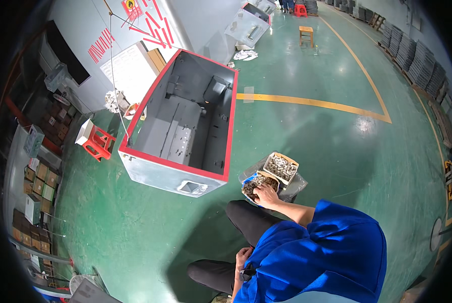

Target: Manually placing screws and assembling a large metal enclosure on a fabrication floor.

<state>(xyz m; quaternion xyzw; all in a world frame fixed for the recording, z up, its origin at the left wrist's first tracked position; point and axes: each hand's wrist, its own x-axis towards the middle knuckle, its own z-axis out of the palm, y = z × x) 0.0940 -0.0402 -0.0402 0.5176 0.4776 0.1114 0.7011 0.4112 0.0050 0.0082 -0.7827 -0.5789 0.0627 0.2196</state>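
Observation:
My right hand [265,195] reaches down into an open box of dark small metal parts [256,183], too small to name. Its fingers are curled and their tips are lost among the parts. Touching that box is a second open box [281,167] of lighter, silvery small parts. Close to my lap, by the thigh, my left hand [243,256] is closed; whatever it may hold is hidden. In front of me lies a grey metal cabinet [178,174] with its opening upward and a red strip round the rim. Brackets and holes show inside it, and neither hand touches it.
The boxes rest on a low grey support [298,186]. Left of the cabinet stands a red plastic stool [99,144] with a white box on it. A cord [113,65] hangs to the cabinet's corner. Farther off are a wooden stool [306,36] and another cabinet [248,26].

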